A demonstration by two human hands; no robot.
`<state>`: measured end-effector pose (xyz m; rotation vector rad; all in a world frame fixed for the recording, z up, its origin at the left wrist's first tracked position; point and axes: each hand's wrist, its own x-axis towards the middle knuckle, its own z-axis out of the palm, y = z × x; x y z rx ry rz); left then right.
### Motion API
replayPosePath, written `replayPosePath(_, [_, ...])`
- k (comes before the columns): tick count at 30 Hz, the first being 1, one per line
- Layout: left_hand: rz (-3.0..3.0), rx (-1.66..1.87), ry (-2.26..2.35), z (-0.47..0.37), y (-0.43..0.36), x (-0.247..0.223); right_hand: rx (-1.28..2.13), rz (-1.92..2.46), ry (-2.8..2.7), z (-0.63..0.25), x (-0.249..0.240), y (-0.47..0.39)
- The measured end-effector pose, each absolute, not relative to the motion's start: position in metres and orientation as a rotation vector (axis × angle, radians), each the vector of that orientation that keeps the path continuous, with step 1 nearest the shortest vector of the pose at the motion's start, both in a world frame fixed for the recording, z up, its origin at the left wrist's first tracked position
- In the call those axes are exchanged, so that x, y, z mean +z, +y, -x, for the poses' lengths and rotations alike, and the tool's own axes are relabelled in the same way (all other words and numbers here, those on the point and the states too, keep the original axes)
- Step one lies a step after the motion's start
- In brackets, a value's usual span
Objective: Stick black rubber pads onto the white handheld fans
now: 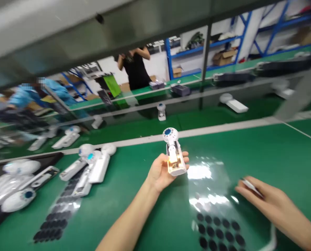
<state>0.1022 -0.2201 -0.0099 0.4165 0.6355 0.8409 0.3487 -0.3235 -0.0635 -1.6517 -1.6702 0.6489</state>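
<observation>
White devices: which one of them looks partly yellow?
The white device held up in the left hand: its lower front looks yellowish, while the other white devices, lying farther left or beyond, show no such colour.

A white device (173, 150), its round head bearing a blue disc and pointing away, sits in the left hand (161, 173), its body glowing amber; a slim pale tool (252, 188), blurred, slants in the right hand (269, 198).

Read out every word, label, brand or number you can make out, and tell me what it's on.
No readable text anywhere in this view.
White device in the left hand: any print is too small or blurred.
Thin tool in the right hand: nothing legible.
Cardboard box behind: too blurred.
</observation>
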Motion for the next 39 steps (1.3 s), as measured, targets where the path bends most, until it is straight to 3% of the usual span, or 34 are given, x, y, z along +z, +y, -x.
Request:
replayPosePath(6, [-0.798, 0.685, 0.884, -0.154, -0.241, -0.036, 0.841, 1.625, -1.957, -0.326, -0.034, -0.347])
replayPosePath(17, [-1.16, 0.806, 0.993, -0.156, -0.246, -0.057, 0.544, 1.695, -2.281, -0.292, -0.045, -0.331])
replayPosePath(29, [-1.409, 0.81, 0.96, -0.153, -0.25, -0.051, 0.933, 1.482, -1.817, -0.306, -0.037, -0.324])
replayPosePath(39, [-1.336, 0.753, 0.797, -0.146, -0.25, -0.049, 0.587, 1.35, -1.858, -0.289, -0.014, -0.277])
